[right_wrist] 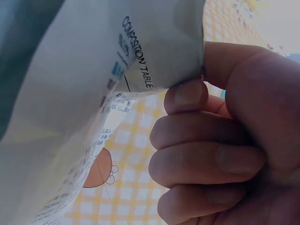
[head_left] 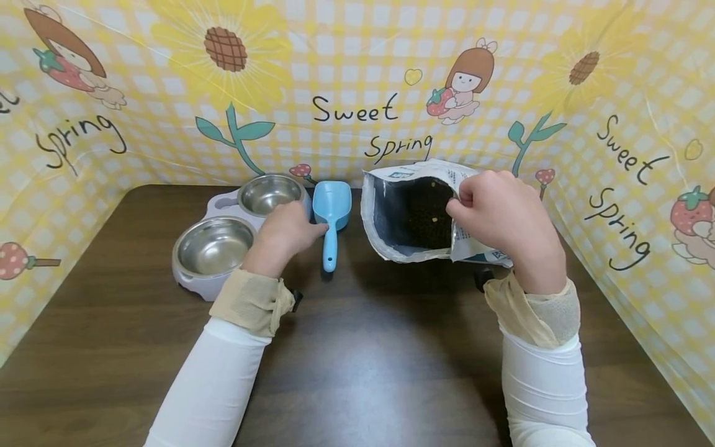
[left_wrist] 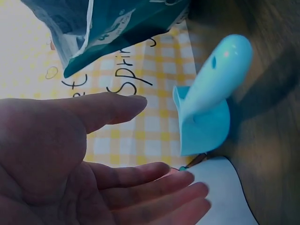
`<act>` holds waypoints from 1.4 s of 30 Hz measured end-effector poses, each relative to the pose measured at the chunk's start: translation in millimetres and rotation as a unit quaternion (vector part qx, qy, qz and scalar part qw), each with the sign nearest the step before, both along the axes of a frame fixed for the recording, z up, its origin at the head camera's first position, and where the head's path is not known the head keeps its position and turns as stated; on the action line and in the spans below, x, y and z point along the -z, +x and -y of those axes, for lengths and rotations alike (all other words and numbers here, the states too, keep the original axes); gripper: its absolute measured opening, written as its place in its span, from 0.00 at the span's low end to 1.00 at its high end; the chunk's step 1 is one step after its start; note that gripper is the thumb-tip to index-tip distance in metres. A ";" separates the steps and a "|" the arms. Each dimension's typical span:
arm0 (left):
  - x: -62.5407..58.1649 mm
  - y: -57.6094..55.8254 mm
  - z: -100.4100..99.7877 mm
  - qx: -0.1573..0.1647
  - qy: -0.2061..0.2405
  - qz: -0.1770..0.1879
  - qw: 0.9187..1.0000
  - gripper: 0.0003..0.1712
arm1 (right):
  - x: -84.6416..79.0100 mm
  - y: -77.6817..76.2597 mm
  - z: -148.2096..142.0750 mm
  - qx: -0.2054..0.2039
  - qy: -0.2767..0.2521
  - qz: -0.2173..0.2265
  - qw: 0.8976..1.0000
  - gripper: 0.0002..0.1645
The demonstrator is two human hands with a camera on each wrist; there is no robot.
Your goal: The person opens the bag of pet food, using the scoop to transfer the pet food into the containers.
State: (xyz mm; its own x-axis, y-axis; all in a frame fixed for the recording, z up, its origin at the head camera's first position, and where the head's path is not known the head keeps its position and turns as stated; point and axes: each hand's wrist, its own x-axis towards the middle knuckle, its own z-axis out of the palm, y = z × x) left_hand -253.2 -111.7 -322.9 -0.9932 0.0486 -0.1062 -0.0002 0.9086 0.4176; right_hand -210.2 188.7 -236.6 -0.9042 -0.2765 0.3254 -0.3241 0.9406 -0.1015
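My right hand (head_left: 499,214) pinches the rim of a white and teal pouch (head_left: 373,214) between thumb and forefinger, its other fingers curled in. The pouch's mouth gapes, and dark brown pellets (head_left: 426,214) show inside. A light blue scoop (head_left: 332,202) lies left of the pouch, with its handle toward me. Over the gap between the scoop and the bowls is my left hand (head_left: 286,233). The left wrist view shows its thumb and fingers extended and spread apart, with nothing held; the scoop (left_wrist: 211,98) is beyond the fingertips.
Two steel bowls (head_left: 216,246) sit in a pale lilac double stand (head_left: 187,285) on the left. The brown wooden table (head_left: 357,360) runs back to a yellow checked cloth (head_left: 335,62), which also rises along both sides.
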 end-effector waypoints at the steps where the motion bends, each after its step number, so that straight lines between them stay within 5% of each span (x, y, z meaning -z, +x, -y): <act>1: 0.8 -0.3 1.3 0.001 -0.002 0.005 1.000 0.24 | -0.3 0.0 0.0 -0.001 0.000 0.000 1.000 0.24; 10: 12.8 -5.7 2.9 -0.008 0.006 0.050 0.999 0.34 | -0.2 0.8 -1.8 -0.015 -0.013 0.008 1.000 0.25; 18: 25.2 -7.7 -8.3 0.008 -0.016 0.055 0.998 0.22 | 1.3 0.7 -2.5 -0.020 -0.012 0.002 1.000 0.26; 32: 42.4 -10.0 -20.6 -0.015 0.032 0.086 0.996 0.19 | 1.2 0.2 -3.1 -0.022 -0.011 0.009 1.000 0.26; 42: 53.0 -17.4 -22.3 -0.016 0.029 0.048 0.998 0.22 | 1.6 0.7 -2.1 -0.025 -0.011 -0.003 1.000 0.25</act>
State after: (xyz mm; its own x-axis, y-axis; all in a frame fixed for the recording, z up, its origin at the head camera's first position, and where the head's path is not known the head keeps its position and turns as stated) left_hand -270.6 -89.4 -375.9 -0.9798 0.0253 -0.1982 -0.0716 0.8817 0.4664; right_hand -209.5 190.9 -238.2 -0.8876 -0.3140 0.3369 -0.3713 0.9207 -0.1203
